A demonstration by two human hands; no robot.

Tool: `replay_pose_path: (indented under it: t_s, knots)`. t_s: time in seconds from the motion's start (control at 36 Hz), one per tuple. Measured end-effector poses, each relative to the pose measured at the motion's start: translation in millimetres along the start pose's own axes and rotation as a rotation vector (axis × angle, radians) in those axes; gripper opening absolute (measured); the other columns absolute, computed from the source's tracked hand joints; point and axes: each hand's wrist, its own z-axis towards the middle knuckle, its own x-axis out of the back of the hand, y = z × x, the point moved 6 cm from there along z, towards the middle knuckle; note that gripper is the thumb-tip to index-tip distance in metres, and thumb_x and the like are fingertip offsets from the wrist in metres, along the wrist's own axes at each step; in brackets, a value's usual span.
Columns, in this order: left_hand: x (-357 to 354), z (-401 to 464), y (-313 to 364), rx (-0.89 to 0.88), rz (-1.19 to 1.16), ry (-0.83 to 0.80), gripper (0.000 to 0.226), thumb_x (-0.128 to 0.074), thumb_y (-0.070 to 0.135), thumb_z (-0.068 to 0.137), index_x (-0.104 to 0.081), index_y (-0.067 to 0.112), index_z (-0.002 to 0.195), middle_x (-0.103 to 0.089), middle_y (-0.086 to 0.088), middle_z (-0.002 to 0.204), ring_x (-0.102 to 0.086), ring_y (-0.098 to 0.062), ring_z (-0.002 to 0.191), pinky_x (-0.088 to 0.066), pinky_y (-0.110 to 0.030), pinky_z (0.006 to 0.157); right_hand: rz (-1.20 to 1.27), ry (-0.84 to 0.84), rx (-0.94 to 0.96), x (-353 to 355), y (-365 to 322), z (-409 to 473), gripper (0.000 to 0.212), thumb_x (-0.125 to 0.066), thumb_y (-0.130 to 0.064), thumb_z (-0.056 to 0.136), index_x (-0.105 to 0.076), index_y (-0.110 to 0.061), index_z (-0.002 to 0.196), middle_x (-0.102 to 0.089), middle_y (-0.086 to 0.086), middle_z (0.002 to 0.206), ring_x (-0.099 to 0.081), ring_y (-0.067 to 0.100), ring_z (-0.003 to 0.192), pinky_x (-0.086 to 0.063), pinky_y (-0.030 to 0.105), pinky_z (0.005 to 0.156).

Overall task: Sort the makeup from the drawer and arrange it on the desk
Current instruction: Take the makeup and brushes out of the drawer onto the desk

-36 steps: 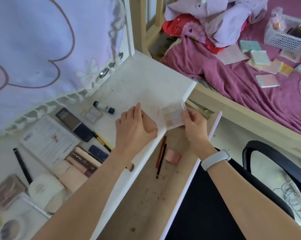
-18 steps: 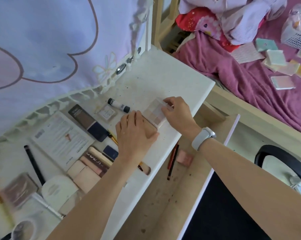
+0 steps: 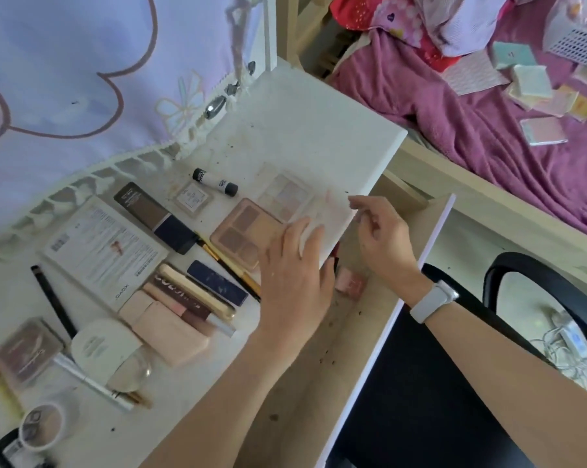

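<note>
Mostly sorted: makeup rows across desk (image 3: 305, 136), pale palette (image 3: 287, 194) near front edge. Left hand (image 3: 292, 275) and right hand (image 3: 383, 238) loosely curled, holding nothing. Pink item (image 3: 347, 283) left in drawer (image 3: 322, 383).

Matt white desk (image 3: 305, 130), bare wooden drawer (image 3: 319, 383)

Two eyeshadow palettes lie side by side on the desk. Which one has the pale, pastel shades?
The clear palette, nearer the desk's far end, beside the right hand. The brown palette next to it holds darker brown and tan pans.
</note>
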Motion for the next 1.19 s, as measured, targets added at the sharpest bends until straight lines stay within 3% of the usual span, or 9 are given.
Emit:
replay_pose_path:
  t_s: [0.08,0.14,0.22,0.36,0.64,0.89,1.0,1.08,1.19]
  knots:
    - [-12.8,-28.2,25.1,-0.073,-0.155,-0.007,0.029,-0.055,0.016,0.087,-0.062,0.006,0.113,-0.060,-0.012,0.116,-0.058,-0.027,0.106,-0.049,-0.037,0.087,-0.092,0.034,-0.061,18.1,24.9,-28.8,0.034,-0.041,0.001,0.092,-0.059,-0.014,0.116,-0.056,-0.007,0.106,-0.053,-0.006,0.092,-0.043,0.009,0.082]
    - [-30.3,-44.6,32.7,-0.075,-0.200,-0.056,0.027,-0.054,0.013,0.087,-0.063,0.005,0.112,-0.063,-0.011,0.112,-0.061,-0.026,0.102,-0.051,-0.036,0.085,-0.198,0.012,-0.072,25.0,38.8,-46.1,0.034,-0.044,0.002,0.090,-0.059,-0.011,0.117,-0.058,-0.003,0.106,-0.055,0.008,0.099,-0.045,0.022,0.088]
    - [-64.1,-61.8,29.1,0.017,-0.220,-0.187,0.028,-0.056,0.007,0.088,-0.062,0.006,0.115,-0.062,-0.010,0.114,-0.059,-0.027,0.103,-0.050,-0.039,0.083,-0.410,-0.030,-0.012,28.6,50.4,-69.5,0.034,-0.042,0.000,0.086,-0.063,-0.004,0.112,-0.064,0.010,0.104,-0.058,0.029,0.099,-0.043,0.043,0.094]
    - [-119.2,-65.4,-3.9,0.212,-0.072,-0.333,0.038,-0.049,0.009,0.090,-0.050,0.009,0.128,-0.050,-0.010,0.126,-0.049,-0.027,0.112,-0.041,-0.042,0.095,-0.588,-0.120,0.091,20.0,70.0,-98.8,0.026,-0.051,-0.001,0.085,-0.067,0.001,0.105,-0.065,0.016,0.110,-0.051,0.037,0.121,-0.030,0.060,0.106]
    - [-170.4,-49.4,-32.7,0.279,0.082,-0.357,0.026,-0.047,0.004,0.091,-0.052,0.002,0.116,-0.052,-0.019,0.112,-0.051,-0.034,0.095,-0.043,-0.041,0.079,-0.535,-0.099,0.146,19.0,76.7,-109.6,0.025,-0.046,-0.007,0.089,-0.069,0.003,0.089,-0.061,0.020,0.118,-0.038,0.039,0.132,-0.031,0.052,0.110]
    - [-176.6,-50.7,-39.3,0.306,0.228,-0.409,0.019,-0.039,0.000,0.090,-0.048,-0.005,0.107,-0.055,-0.022,0.105,-0.055,-0.035,0.092,-0.043,-0.038,0.073,-0.537,-0.072,0.150,20.2,77.4,-108.5,0.021,-0.050,-0.006,0.087,-0.069,0.001,0.085,-0.064,0.018,0.112,-0.041,0.039,0.130,-0.032,0.053,0.108]
    - [-173.7,-53.3,-40.9,0.299,0.227,-0.417,0.019,-0.038,0.002,0.093,-0.050,-0.004,0.107,-0.056,-0.022,0.105,-0.055,-0.034,0.093,-0.044,-0.038,0.075,-0.678,-0.082,0.172,20.3,72.4,-105.7,0.022,-0.050,-0.009,0.085,-0.071,-0.002,0.082,-0.068,0.014,0.100,-0.049,0.036,0.124,-0.032,0.055,0.107]
    - [-166.8,-60.6,-38.1,0.363,0.161,-0.439,0.023,-0.034,0.000,0.093,-0.047,-0.004,0.111,-0.052,-0.021,0.111,-0.055,-0.033,0.092,-0.042,-0.036,0.072,-0.857,-0.140,0.191,16.9,67.6,-99.8,0.011,-0.060,-0.007,0.077,-0.070,-0.006,0.080,-0.069,0.009,0.085,-0.060,0.032,0.109,-0.031,0.056,0.107]
    - [-145.5,-79.4,-28.1,0.391,0.005,-0.420,0.021,-0.036,0.007,0.096,-0.048,0.000,0.111,-0.054,-0.015,0.103,-0.057,-0.027,0.079,-0.047,-0.035,0.063,-0.992,-0.459,0.120,-2.7,69.9,-83.5,0.025,-0.043,-0.006,0.083,-0.064,-0.010,0.094,-0.063,0.005,0.094,-0.056,0.026,0.097,-0.013,0.042,0.115]
